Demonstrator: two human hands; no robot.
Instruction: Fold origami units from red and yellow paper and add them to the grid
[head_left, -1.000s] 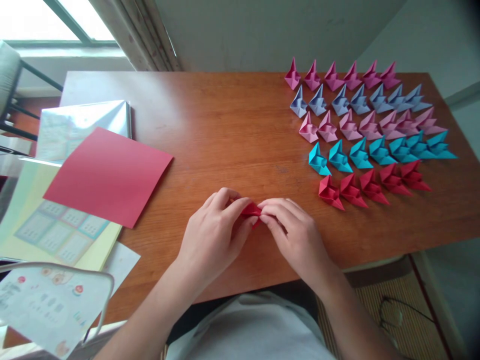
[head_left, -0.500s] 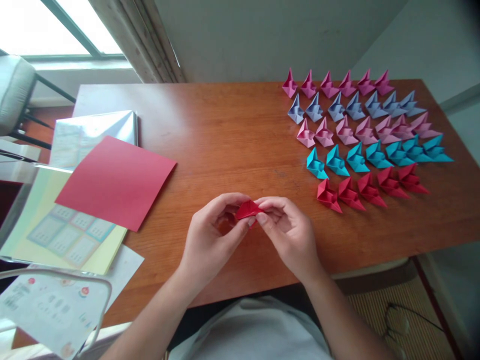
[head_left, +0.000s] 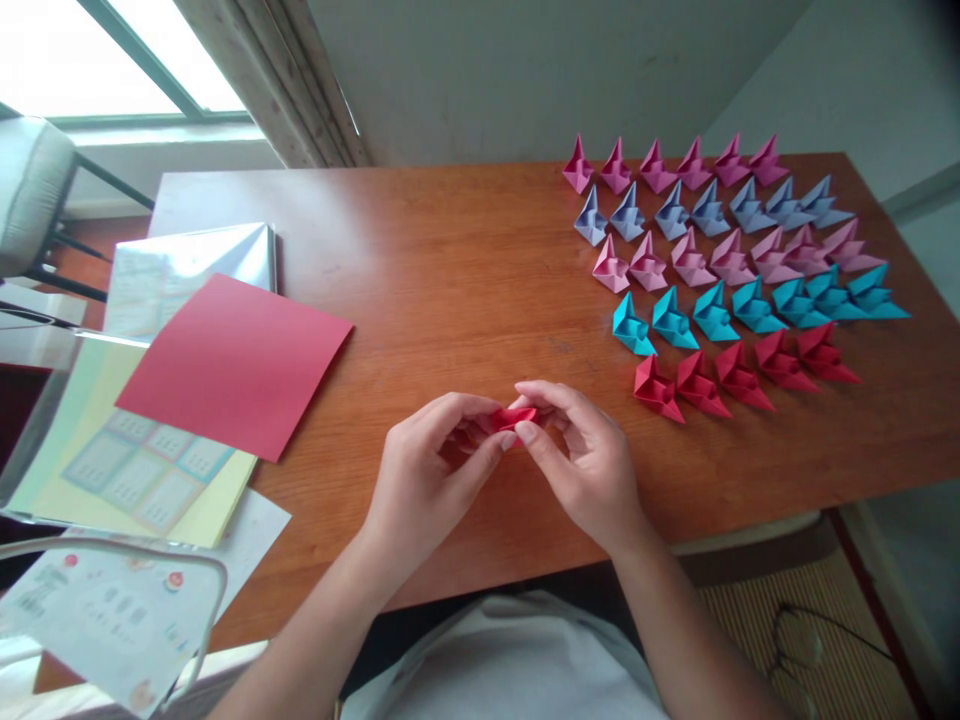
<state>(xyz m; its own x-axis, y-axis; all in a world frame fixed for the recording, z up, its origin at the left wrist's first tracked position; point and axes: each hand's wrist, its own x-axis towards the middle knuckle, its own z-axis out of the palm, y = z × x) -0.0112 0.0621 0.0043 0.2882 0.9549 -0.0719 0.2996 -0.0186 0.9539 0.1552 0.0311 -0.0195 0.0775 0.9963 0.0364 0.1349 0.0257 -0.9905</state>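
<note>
Between my two hands is a small red folded paper piece (head_left: 514,418), held just above the table near its front edge. My left hand (head_left: 435,455) pinches its left side, thumb in front and fingers behind. From the right, my right hand (head_left: 581,460) grips the other end, with the thumb tip against the near side. Fingers cover much of the piece, so its full shape is hidden. Closest to my right hand stands a row of red origami pieces (head_left: 742,380) with pointed tips.
Behind the red row are rows of turquoise (head_left: 716,312), pink (head_left: 690,260), lavender (head_left: 673,212) and magenta (head_left: 656,168) origami. On the left, a red paper sheet (head_left: 240,365) overlaps a clear-wrapped pack (head_left: 195,265) and pale yellow sheets (head_left: 45,450). A printed card (head_left: 112,625) lies nearer me.
The red paper piece has been turned between my fingers and now shows a narrower, opened-looking fold. My hands have shifted only slightly. The view tilted a little, and the rows stand as before.
</note>
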